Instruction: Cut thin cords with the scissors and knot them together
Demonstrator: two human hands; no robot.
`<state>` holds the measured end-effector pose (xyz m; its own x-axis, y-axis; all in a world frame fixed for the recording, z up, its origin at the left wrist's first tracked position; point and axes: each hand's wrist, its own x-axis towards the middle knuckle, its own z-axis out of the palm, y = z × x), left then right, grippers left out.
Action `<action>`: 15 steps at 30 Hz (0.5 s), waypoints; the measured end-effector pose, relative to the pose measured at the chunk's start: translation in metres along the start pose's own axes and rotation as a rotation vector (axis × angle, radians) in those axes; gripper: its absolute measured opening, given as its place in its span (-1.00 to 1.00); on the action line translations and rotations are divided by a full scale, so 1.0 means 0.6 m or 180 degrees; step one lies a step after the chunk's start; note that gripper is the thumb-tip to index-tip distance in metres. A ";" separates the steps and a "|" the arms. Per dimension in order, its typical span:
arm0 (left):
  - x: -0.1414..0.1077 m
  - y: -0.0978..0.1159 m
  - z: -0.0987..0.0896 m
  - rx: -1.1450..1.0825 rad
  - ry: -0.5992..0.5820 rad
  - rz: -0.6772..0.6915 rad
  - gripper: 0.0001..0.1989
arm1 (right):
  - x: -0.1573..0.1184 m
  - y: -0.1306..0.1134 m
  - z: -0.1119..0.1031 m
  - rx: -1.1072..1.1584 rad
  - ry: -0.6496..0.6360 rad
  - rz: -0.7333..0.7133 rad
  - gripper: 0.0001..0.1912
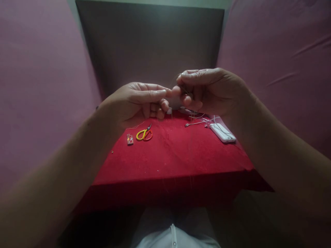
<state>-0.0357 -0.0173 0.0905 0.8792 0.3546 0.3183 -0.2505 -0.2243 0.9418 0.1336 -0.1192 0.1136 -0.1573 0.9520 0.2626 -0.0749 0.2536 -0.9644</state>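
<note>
Both hands are raised above the far part of the red-covered table. My left hand (147,100) is closed in a pinch, thumb against index finger, its tips close to the fingers of the other hand. My right hand (204,86) pinches a thin thread (184,90), which loops by its fingertips and runs across its fingers. Whether the thread reaches into the left pinch is too fine to tell. Faint strands hang down below the hands over the cloth.
On the red cloth (165,158) lie scissors (144,134) with yellow and red handles and a small clear packet (129,139) at the left. A white device (222,133) and a white cable (196,123) lie at the right. A dark panel (155,44) stands behind.
</note>
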 end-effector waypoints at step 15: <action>0.002 -0.013 0.003 0.0090 -0.0026 0.0149 -0.81 | 0.012 0.010 0.002 0.0089 -0.0118 -0.0019 -0.59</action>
<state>-0.0316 -0.0169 0.0835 0.8700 0.3357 0.3610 -0.2801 -0.2660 0.9224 0.1311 -0.1110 0.1100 -0.1931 0.9433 0.2699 -0.1034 0.2540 -0.9617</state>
